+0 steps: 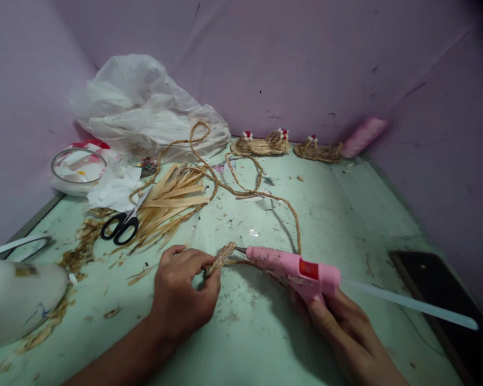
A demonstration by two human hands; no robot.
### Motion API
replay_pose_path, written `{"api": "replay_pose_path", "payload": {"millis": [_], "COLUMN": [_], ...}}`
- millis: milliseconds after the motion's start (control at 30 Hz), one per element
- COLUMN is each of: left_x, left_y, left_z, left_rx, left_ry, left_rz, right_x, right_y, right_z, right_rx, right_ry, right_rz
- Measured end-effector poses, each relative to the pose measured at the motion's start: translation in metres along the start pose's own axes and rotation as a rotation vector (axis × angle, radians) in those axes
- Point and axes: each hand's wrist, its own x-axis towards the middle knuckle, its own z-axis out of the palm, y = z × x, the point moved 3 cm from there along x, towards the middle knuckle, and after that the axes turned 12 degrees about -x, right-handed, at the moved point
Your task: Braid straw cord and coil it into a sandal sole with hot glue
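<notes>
My left hand (185, 287) pinches a small coil of braided straw cord (221, 258) between thumb and fingers. In my right hand (334, 321) is a pink hot glue gun (284, 265), its nozzle at the upper end of the coil. Whether the tip touches the cord or stops just short, I cannot tell. A clear glue stick (418, 304) sticks out of the gun's back. From the coil, a length of braided cord (295, 217) passes behind the gun and loops over the table toward the back.
Black-handled scissors (124, 224) lie by loose straw strips (173, 198) at left. Behind are a plastic bag (145, 107), a clear round container (78, 166) and small woven slippers (261, 146). A white bottle (24, 300) lies at left; a dark phone-like slab (422, 273) is at right.
</notes>
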Motion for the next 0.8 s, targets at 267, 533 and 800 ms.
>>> {"api": "replay_pose_path", "payload": {"millis": [267, 533, 800], "left_x": [-0.001, -0.001, -0.002], "left_y": [0.000, 0.001, 0.000], "left_z": [0.000, -0.001, -0.001], "left_rx": [0.000, 0.032, 0.061], "left_ry": [-0.001, -0.012, -0.016], "left_rz": [0.037, 0.116, 0.149], "right_x": [0.000, 0.008, 0.011], "right_y": [-0.016, -0.013, -0.012], "right_z": [0.002, -0.003, -0.003], "right_rx": [0.117, 0.156, 0.352], "right_ry": [0.086, -0.049, -0.080], "right_rz": [0.101, 0.055, 0.059]}}
